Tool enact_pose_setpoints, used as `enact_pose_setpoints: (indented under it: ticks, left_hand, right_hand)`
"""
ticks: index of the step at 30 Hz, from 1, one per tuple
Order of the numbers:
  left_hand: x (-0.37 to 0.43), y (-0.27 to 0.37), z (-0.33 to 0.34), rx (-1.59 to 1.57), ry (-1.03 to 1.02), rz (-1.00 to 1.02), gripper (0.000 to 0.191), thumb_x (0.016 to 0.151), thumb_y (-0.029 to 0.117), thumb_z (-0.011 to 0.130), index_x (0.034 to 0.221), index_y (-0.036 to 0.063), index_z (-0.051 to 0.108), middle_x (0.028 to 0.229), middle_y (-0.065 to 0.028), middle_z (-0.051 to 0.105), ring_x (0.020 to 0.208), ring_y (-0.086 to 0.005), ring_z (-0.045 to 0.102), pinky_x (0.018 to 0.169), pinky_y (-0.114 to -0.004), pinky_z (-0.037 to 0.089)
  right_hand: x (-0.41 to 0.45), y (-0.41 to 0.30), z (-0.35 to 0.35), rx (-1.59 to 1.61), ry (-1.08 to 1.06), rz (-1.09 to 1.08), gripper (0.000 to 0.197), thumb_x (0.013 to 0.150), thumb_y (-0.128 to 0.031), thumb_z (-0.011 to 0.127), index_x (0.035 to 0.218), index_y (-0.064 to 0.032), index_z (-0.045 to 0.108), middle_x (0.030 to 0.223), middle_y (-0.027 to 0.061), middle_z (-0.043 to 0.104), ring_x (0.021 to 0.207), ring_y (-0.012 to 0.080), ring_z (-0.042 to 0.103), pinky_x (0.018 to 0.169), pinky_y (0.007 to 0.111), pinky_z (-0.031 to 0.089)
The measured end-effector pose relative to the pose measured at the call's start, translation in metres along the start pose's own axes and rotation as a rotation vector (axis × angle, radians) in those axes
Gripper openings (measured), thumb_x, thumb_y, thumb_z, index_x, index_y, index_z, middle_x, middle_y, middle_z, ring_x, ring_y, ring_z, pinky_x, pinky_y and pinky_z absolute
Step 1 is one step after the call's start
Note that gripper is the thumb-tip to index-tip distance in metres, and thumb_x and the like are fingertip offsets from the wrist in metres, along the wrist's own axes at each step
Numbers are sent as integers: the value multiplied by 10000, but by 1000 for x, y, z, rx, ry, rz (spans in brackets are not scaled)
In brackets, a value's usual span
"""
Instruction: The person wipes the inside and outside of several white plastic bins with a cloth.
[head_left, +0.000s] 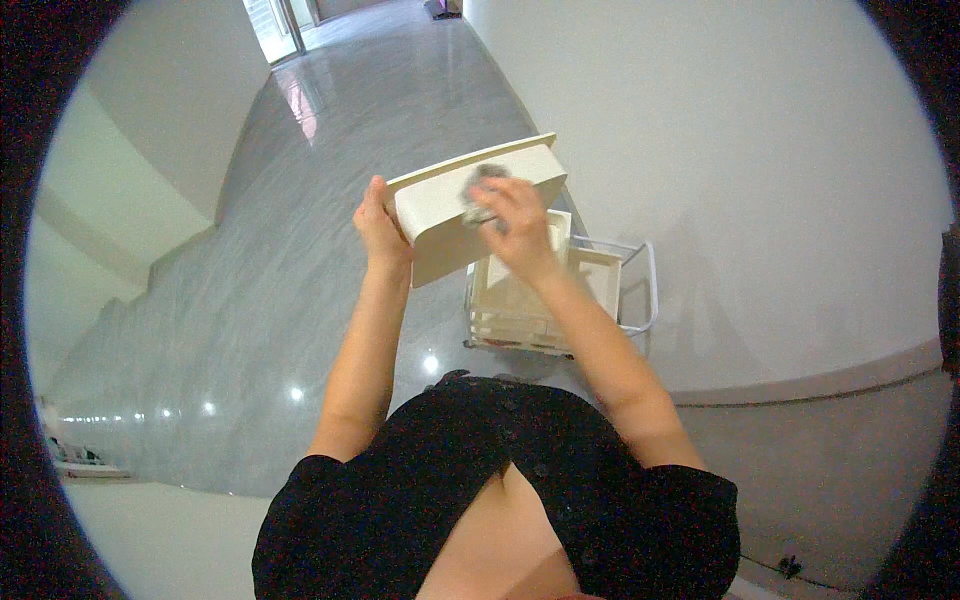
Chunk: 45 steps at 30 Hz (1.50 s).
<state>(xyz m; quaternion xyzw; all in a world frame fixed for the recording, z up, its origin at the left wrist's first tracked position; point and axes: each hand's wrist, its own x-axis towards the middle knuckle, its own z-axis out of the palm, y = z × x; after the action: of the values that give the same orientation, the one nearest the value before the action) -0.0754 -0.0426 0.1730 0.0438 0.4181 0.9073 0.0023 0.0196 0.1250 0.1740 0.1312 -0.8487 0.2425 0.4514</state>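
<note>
A cream-coloured rectangular plastic bin is held up, tilted, in front of me. My left hand grips its left end, with the thumb near the rim and the other fingers mostly hidden. Against the bin's long outer side, my right hand presses a crumpled grey cloth, which is slightly blurred. Below and to the right of the raised bin stands a cart with a white metal frame. It carries more cream bins, partly hidden behind my right forearm.
A pale wall runs close along the right side, just beyond the cart. Grey glossy floor stretches ahead and to the left. At the far top left is a glass door. A small dark object stands far off by the wall.
</note>
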Motion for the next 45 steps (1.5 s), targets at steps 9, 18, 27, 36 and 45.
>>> enact_pose_setpoints:
  ticks: [9, 18, 27, 36, 45]
  left_hand:
    - [-6, 7, 5, 76, 30, 56, 251, 892, 263, 558, 789, 35, 575, 745, -43, 572, 670, -137, 565, 567, -298, 458]
    - [-9, 18, -3, 29, 3, 62, 253, 873, 282, 572, 800, 40, 570, 728, -37, 572, 661, -132, 570, 577, -291, 457]
    - [2, 6, -8, 40, 28, 89, 267, 856, 314, 562, 711, 91, 533, 687, -9, 516, 639, -108, 528, 556, -292, 431]
    - [-4, 14, -16, 79, 50, 114, 237, 842, 265, 541, 664, 117, 492, 618, 13, 447, 557, -98, 456, 493, -305, 378]
    - [17, 2, -39, 24, -95, 101, 289, 836, 335, 513, 622, 141, 497, 560, 29, 454, 512, -78, 466, 459, -288, 363]
  right_hand:
    - [11, -42, 8, 156, -91, -91, 400, 664, -20, 618, 1059, -79, 645, 1094, 99, 589, 1036, 275, 526, 906, 400, 429]
    - [4, 17, -25, 4, -107, 3, 384, 657, 11, 576, 1022, -83, 651, 1079, 88, 594, 1033, 270, 521, 899, 392, 428]
    - [17, -30, -1, 186, -139, -143, 377, 632, 24, 587, 986, -83, 658, 1067, 80, 593, 1030, 263, 525, 913, 400, 428]
    - [-7, 84, -26, -104, -69, 131, 308, 717, 2, 529, 985, -81, 655, 1045, 93, 606, 985, 268, 558, 888, 375, 448]
    - [0, 97, -43, 884, 198, 850, 461, 788, -72, 462, 1244, -89, 526, 1223, 90, 526, 1061, 197, 521, 919, 316, 421]
